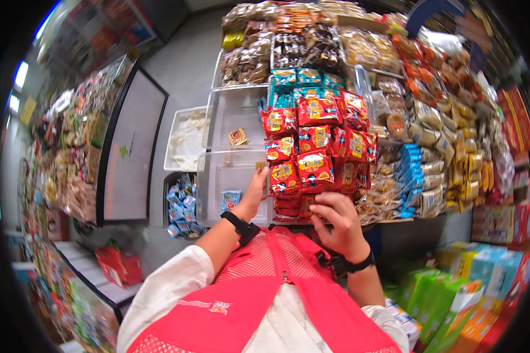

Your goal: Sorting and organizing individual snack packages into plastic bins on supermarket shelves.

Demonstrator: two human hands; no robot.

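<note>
Red snack packets [316, 165] are stacked in rows before me, bearing writing and cartoon figures. My left hand [255, 190] is upright along the left side of this stack, fingers pointing away from me. A small gold-coloured piece [260, 166] shows at its fingertips; whether the fingers grip it is unclear. My right hand [339, 223] is at the stack's near edge, its fingers bent and apart, the fingertips by a red packet [307, 206]. No object shows between its thumb and fingers. Teal packets [309, 79] lie behind the red ones.
Left of the stack, clear plastic bins [238, 110] hold a gold packet [238, 137] and a blue packet [231, 200]. A black basket of blue packets [182, 205] and a white basket [186, 140] stand further left. Bagged snacks [433, 154] crowd the right; cartons [428, 291] are at lower right.
</note>
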